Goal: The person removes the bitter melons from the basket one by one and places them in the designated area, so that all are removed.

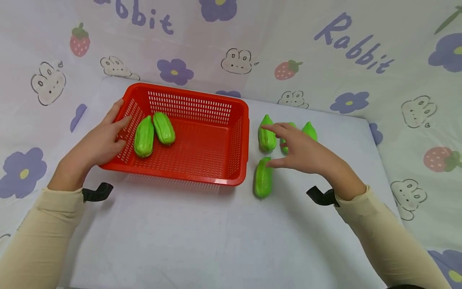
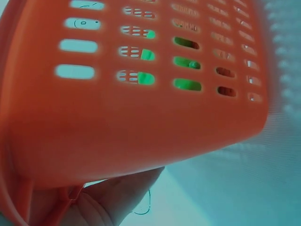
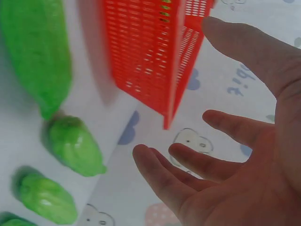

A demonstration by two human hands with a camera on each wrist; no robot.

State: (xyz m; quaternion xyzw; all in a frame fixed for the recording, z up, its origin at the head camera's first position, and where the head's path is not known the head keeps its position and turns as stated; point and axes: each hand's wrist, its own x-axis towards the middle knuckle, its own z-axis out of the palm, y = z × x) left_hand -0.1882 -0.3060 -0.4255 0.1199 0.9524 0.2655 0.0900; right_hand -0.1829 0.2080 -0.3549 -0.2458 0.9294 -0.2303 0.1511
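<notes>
A red plastic basket with slotted walls stands on the table. Two ridged green vegetables, like short fat cucumbers, lie at its left end: one by the wall, another beside it. My left hand rests at the basket's left rim, fingers spread and fairly straight; the wall hides part of it in the left wrist view. Right of the basket, my right hand hovers with fingers apart, holding nothing. Below and near it lie several more green vegetables, including a nearer one and a farther one.
A white cloth covers the table. Behind it hangs a patterned sheet with rabbits, flowers and strawberries. In the right wrist view, the basket's end wall rises beside the loose green vegetables. A black wrist mount sticks out under each wrist.
</notes>
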